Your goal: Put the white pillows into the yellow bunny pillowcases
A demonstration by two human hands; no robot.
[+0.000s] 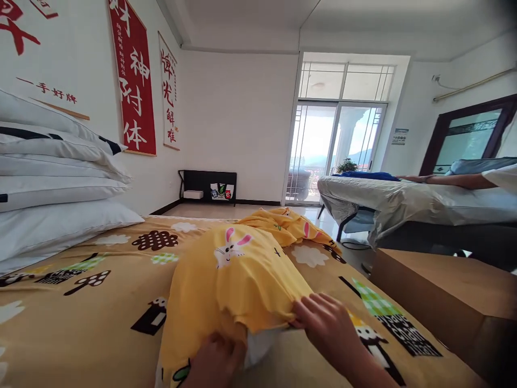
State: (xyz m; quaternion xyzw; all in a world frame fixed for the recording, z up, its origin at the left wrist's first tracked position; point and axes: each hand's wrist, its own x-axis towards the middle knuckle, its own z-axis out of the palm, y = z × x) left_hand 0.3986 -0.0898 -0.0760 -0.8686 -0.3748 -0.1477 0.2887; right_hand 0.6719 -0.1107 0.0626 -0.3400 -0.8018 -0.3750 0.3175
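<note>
A white pillow (258, 345) lies on the patterned tan bed sheet (100, 307), mostly inside a yellow pillowcase (234, 280) printed with a rabbit. My left hand (214, 364) is closed on the pillowcase's open edge at the lower left. My right hand (327, 326) pinches the same edge on the right, fingers pressed into the cloth. A crumpled second yellow cloth (286, 223) lies beyond the pillow on the bed.
Several white pillows (52, 183) are stacked at the left against the wall. A brown cardboard box (444, 296) stands to the right of the bed. Beyond it another person's arm (448, 179) rests on a plastic-covered bed (404, 202).
</note>
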